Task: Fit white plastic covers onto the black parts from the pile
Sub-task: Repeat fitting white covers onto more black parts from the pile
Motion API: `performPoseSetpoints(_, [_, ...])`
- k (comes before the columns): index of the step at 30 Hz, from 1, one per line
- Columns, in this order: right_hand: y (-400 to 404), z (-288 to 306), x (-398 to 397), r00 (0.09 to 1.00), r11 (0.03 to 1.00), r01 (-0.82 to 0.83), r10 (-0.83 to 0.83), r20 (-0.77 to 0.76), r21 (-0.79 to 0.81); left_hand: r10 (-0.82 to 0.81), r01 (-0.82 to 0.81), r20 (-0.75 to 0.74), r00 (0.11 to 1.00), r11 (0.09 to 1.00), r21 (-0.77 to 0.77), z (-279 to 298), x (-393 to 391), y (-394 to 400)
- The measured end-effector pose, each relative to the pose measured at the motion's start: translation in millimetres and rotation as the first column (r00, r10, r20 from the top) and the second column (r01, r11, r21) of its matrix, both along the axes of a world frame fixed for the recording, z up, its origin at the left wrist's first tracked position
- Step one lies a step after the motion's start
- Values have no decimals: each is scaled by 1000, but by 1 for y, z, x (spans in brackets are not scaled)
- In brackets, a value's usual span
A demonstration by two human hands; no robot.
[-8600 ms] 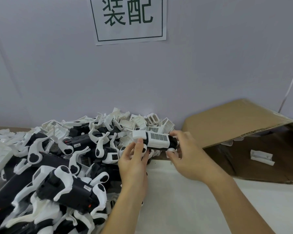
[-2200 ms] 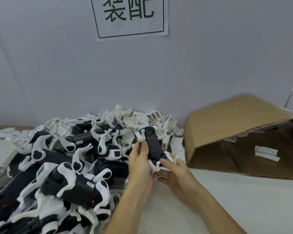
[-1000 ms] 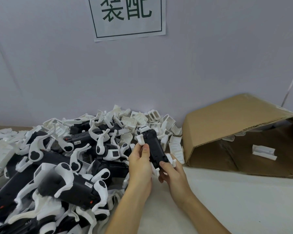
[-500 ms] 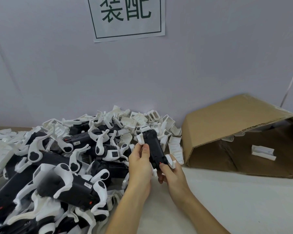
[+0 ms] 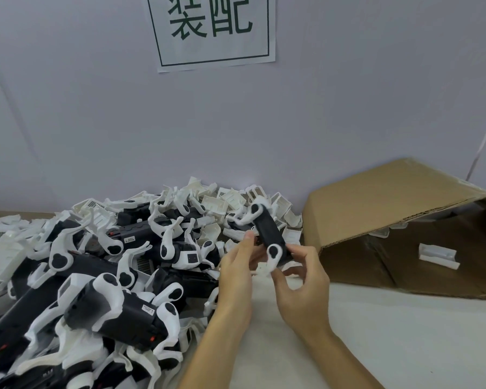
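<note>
Both my hands hold one black part [image 5: 268, 233] with white plastic arms up in front of the pile. My right hand [image 5: 300, 282] pinches its near end, where a white oval pad [image 5: 273, 252] shows. My left hand [image 5: 236, 276] steadies its left side with thumb and fingertips. The part tilts away from me, its far white end blurred. A big pile of black parts with white covers [image 5: 96, 276] fills the left of the table. Loose white covers [image 5: 222, 200] lie at the pile's back.
A cardboard box [image 5: 390, 209] lies on its side at the right, open toward me, with a white piece [image 5: 438, 255] inside. A paper sign [image 5: 212, 29] hangs on the wall behind. The white tabletop [image 5: 390, 346] spreads to the right of my arms.
The held part has turned in my hands, so a white oval pad now faces me at its near end. My right hand has shifted up around that end.
</note>
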State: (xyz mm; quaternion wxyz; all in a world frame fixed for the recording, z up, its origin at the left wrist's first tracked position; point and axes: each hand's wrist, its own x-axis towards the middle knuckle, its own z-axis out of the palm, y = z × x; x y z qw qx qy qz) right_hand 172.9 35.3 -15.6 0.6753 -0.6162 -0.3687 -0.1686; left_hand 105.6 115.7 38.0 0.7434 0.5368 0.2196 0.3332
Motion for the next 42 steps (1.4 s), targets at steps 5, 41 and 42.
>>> performPoseSetpoints(5, [-1, 0, 0, 937, 994, 79, -50, 346, -69, -7, 7, 10, 1000, 1000, 5, 1, -3, 3])
performPoseSetpoints(41, [-4, -4, 21, 909, 472, 338, -387, 153, -814, 54, 38, 251, 967, 937, -348, 5, -7, 7])
performPoseSetpoints(42, [-5, -5, 22, 914, 492, 338, -376, 155, -802, 51, 38, 248, 967, 939, -341, 5, -6, 7])
